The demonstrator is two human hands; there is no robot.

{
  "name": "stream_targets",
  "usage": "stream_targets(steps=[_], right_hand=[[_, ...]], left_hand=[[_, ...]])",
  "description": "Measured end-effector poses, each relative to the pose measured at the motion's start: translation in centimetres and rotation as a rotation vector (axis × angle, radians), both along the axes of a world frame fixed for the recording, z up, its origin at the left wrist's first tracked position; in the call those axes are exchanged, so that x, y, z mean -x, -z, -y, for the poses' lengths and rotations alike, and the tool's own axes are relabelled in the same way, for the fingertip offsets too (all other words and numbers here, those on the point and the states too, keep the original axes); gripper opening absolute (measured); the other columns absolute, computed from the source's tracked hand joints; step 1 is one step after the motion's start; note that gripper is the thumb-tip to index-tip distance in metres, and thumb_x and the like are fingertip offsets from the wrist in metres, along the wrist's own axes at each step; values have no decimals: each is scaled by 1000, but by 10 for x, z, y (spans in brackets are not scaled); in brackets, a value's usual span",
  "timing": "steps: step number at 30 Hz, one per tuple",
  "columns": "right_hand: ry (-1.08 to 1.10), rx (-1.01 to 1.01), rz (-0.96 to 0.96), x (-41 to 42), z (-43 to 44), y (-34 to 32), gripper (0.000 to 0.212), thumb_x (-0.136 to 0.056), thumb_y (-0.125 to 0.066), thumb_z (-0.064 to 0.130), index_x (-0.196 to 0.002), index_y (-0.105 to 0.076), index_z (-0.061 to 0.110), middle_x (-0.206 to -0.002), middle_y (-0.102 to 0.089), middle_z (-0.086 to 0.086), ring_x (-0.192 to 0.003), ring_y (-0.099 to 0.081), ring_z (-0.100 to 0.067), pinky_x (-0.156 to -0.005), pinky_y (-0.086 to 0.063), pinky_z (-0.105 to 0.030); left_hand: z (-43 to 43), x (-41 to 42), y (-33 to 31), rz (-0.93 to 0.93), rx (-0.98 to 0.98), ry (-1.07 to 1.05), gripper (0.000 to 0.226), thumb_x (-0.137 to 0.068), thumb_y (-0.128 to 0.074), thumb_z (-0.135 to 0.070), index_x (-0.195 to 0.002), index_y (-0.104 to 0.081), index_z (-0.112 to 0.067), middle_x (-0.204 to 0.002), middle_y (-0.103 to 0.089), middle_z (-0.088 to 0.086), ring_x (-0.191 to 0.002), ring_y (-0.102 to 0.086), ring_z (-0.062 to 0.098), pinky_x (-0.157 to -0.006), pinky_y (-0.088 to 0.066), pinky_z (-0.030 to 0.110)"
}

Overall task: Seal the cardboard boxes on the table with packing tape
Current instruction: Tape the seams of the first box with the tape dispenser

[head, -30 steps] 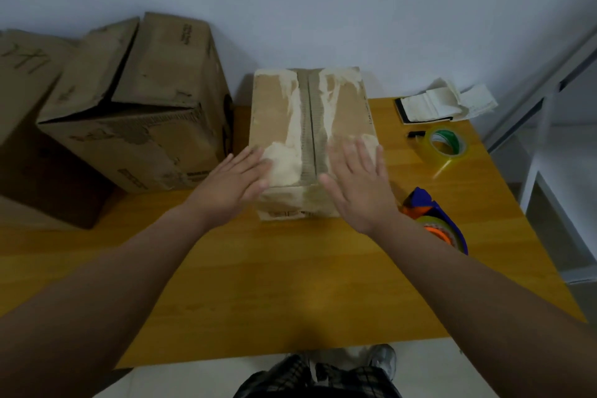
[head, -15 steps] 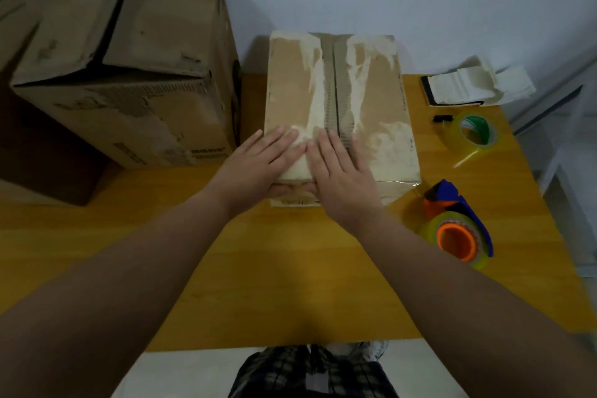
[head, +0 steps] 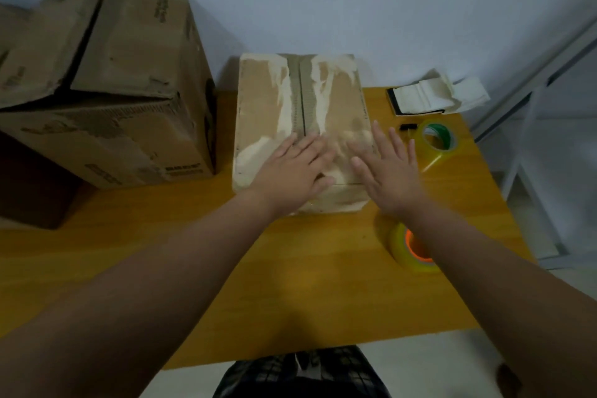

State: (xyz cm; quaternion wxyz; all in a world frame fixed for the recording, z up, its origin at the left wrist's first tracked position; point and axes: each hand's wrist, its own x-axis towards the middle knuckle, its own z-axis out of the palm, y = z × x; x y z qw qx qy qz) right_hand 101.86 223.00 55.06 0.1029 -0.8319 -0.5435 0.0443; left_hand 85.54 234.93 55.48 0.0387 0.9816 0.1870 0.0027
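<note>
Left hand (head: 295,168) lies flat, fingers spread, on the small box (head: 274,113); right hand (head: 391,171) hovers open past its right edge.

No text can be read anywhere in the frame. The large cardboard box (head: 106,100) at the upper left carries dark printing in three spots: a short line running along its top panel near the upper edge, a block of lettering low on its front face toward the lower right corner, and a smaller smudged mark further left on that face. All of it is too blurred to make out a single letter. The smaller box (head: 300,113) in the middle of the frame shows only torn paper patches, no lettering.
</note>
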Motion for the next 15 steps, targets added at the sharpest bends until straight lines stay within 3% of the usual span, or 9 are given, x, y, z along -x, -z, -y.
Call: stream_targets(steps=[2, 5, 7, 11, 13, 15], right_hand=[[-41, -12, -112, -10, 9, 9, 60, -89, -6, 69, -142, -25, 49, -160, -5, 1, -146, -2, -28, -117, 2, -52], [-86, -99, -450, -15, 23, 27, 52, -90, -27, 67, -140, -22, 54, -159, -12, 2, -145, -16, -23, -114, -23, -52], [-78, -183, -562, -16, 27, 38, 54, -89, -37, 64, -141, -23, 53, -158, -16, 4, -142, -22, -19, -110, -31, -50], [-167, -195, -418, -21, 26, 48, 71, -85, -54, 51, -147, -22, 41, -157, -16, -4, -140, -24, -23, -103, -41, -45], [-190, -146, -355, -26, 27, 50, 79, -85, -65, 38, -148, -18, 42, -158, -12, -3, -140, -25, -25, -100, -44, -46], [-195, -78, -375, -28, 28, 47, 83, -84, -67, 39, -147, -14, 47, -160, -6, 2, -140, -26, -24, -103, -42, -46]], left_hand=[[8, -15, 7, -28, -4, 5, 66, -94, -10, -57, -151, -6, -25, -159, -1, -1, -145, 4, 13, -116, 8, 36], [13, -17, 17, -54, -83, -2, 68, -93, -8, -58, -151, 0, -23, -159, 0, 0, -146, 2, 16, -117, 4, 38], [14, -14, 20, -56, -154, -2, 73, -90, -3, -59, -151, -1, -19, -159, -3, 3, -146, -3, 19, -117, 0, 39], [18, -13, 23, -95, -240, 15, 76, -91, -8, -58, -150, 3, -13, -159, -3, 7, -145, -6, 24, -118, -5, 41], [19, -13, 22, -127, -230, 14, 78, -93, -22, -57, -150, 6, -12, -159, 0, 8, -146, -4, 25, -118, -4, 42], [21, -13, 19, -168, -239, 4, 85, -92, -33, -57, -150, 8, -11, -159, 2, 8, -146, -2, 25, -117, -4, 43]])
